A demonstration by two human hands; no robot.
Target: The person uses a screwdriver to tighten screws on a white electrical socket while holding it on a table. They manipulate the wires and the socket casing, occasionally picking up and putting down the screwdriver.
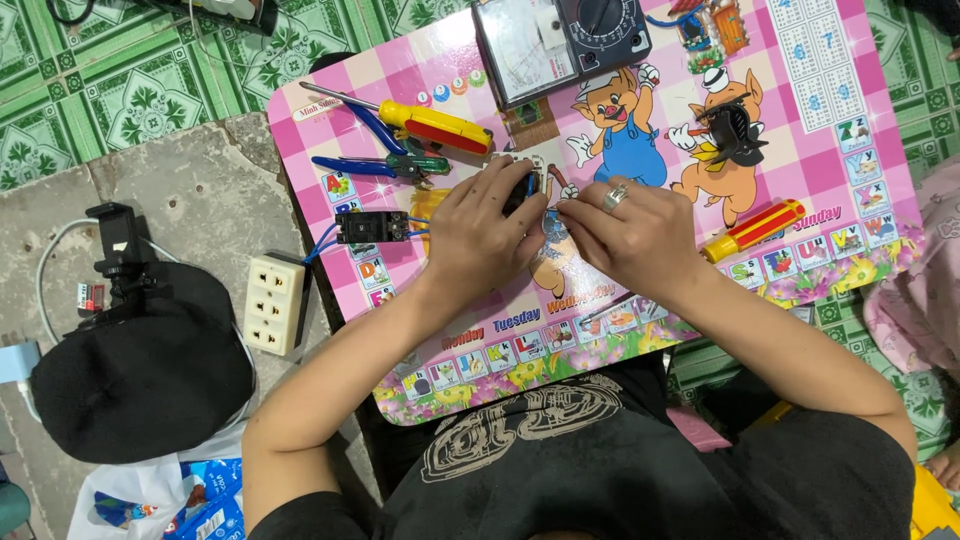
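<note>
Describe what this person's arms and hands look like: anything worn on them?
Both arms are bare from above the elbow down; short black sleeves of a dark T-shirt with a pale printed design cover the upper arms. The right hand wears a silver ring. The left hand shows no ring, glove or watch.

A pink checkered desk point(830, 150) with cartoon pictures stood on a green patterned tile floor point(130, 80), beside a bare grey concrete patch point(200, 190).

A multimeter point(563, 42) sits at the table's point(640, 320) far edge; screwdriver point(420, 122) and pliers point(385, 160) lie left; a white socket block point(274, 304) rests on the floor.
</note>
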